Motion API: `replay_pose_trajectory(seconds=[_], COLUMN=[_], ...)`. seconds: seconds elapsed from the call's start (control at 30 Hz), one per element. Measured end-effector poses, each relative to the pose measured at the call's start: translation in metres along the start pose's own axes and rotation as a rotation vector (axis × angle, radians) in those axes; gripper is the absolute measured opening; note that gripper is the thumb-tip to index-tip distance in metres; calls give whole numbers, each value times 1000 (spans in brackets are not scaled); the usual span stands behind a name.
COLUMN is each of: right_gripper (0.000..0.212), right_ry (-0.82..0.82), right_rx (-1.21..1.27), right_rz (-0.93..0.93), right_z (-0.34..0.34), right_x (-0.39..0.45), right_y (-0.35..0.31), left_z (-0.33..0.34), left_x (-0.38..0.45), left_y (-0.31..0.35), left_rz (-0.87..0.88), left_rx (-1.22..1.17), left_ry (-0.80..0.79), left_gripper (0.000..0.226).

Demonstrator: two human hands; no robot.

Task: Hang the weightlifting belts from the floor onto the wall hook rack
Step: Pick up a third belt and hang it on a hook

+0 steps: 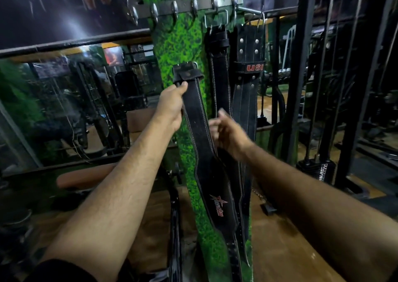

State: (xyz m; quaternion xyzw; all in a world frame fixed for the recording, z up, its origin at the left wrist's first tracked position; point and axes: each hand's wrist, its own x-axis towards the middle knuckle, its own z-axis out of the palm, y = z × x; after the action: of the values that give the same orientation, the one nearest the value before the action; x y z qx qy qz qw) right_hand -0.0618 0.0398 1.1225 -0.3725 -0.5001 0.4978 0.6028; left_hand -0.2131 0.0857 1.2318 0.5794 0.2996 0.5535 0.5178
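Two hung belts, one marked "USI" [247, 66]; left hand [171, 106] grips the "Xtenstar" belt [206, 152], right hand [229, 134] loosely curled, empty.

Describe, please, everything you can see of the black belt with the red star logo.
The black leather-look weightlifting belt with white stitching and a red star logo hangs lengthwise before the green wall panel, not yet hooked. Its metal buckle end is uppermost. The left hand grips it just below that; the blurred right hand is beside it.
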Motion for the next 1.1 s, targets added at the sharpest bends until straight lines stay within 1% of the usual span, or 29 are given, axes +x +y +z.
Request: replay_pose_trajectory(seconds=[0.03, 0.07, 0.17, 0.27, 0.33, 0.37, 0.43, 0.5, 0.53, 0.57, 0.63, 0.67, 0.8, 0.83, 0.9, 0.93, 0.97, 1.03, 1.1], right_gripper=[36, 35, 31, 18, 13, 10, 6, 4, 5, 9, 15, 17, 14, 14, 17, 18, 19, 20, 17], right_ry=[35, 74, 123, 178, 199, 211, 239, 268, 274, 275, 256, 241, 179, 172, 144, 132, 119, 90, 87], right_rx=[114, 158, 96, 86, 47, 16, -60, -108, -127, -148, -198, -224, -339, -340, -323, -327, -340, -357, -383], right_rz=[-25, -55, -116, -140, -135, -134, -137, -175, -214, -254, -303, -311, -306, -326, -406, -440, -465, -487, -494], right_z=[2, 6, 21, 27, 26, 24, 22, 19, 18, 16, 11, 10, 1, -1, -5, -8, -11, -16, -19], right_x=[9, 18, 37, 46, 49, 51, 53, 54, 55, 57, 63, 66, 79, 82, 88, 91, 94, 100, 105], right_y=[-15, -29, -58, -73, -76, -75, -74, -75, -78, -80, -85, -88, -98, -100, -101, -101, -102, -103, -104], left_z=[-2, -3, -4, -9, -11, -12, -15, -18, -17, -14, -4, 3, 27, 30, 35, 36, 36, 36, 43], left_x=[1, 2, -3, 1, 3, 5, 12, 20, 25, 30, 39, 43, 61, 66, 75, 83, 96, 113, 108], left_y=[-1, -3, -10, -23, -28, -30, -28, -22, -18, -14, -6, 0, 8, 9, 9, 6, 2, -1, 11], left_rz=[8, 21, 10, 10, -15, -29, -32, -1, 15, 25, 28, 18, -103, -128, -179, -194, -196, -189, -171], left_rx=[74, 134, 228, 269, 286, 286, 246, 135, 96, 77, 61, 65, -25, -58, -121, -130, -123, -89, -78], left_ry=[-22, -51, -169, -260, -270, -236, -91, 59, 80, 64, 1, 2, 135, 151, 173, 195, 211, 218, 205], left_gripper=[12, 12, 22, 21, 17, 18, 23, 13, 9, 8, 12, 17, 20, 27, 63, 77, 81, 67, 41])
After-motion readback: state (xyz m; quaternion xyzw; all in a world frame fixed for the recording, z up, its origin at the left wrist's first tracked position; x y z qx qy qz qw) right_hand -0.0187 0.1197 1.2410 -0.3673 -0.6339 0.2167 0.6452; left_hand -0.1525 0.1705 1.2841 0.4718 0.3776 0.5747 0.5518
